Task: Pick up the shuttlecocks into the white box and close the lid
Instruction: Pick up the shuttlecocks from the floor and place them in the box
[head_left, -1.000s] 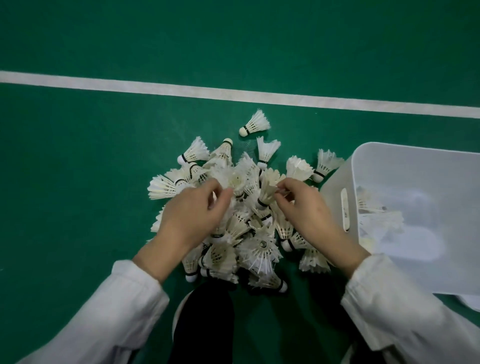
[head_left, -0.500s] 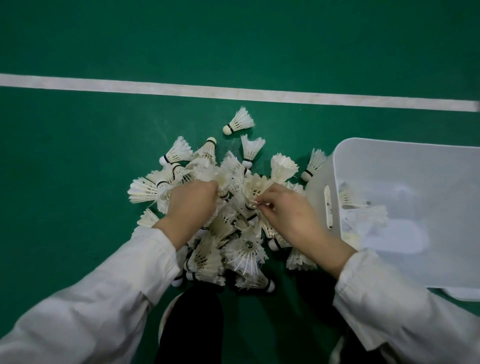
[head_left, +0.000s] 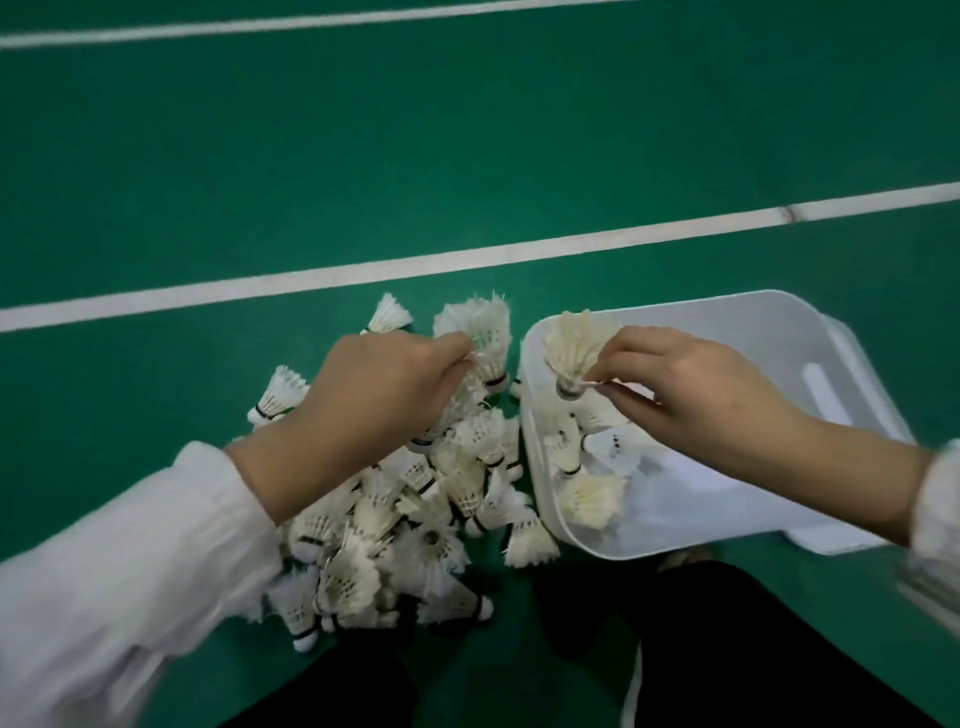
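right hand (head_left: 691, 384) now over white box (head_left: 727, 322), pinching a shuttlecock (head_left: 571, 345); left hand (head_left: 384, 384) pinches another (head_left: 483, 338). risk: loose pinch drops it outside.

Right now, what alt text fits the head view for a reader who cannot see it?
A person's right hand pinches a shuttlecock over the open white box; the left hand grips a second shuttlecock above the pile on the green floor. A few shuttlecocks already lie in the box.
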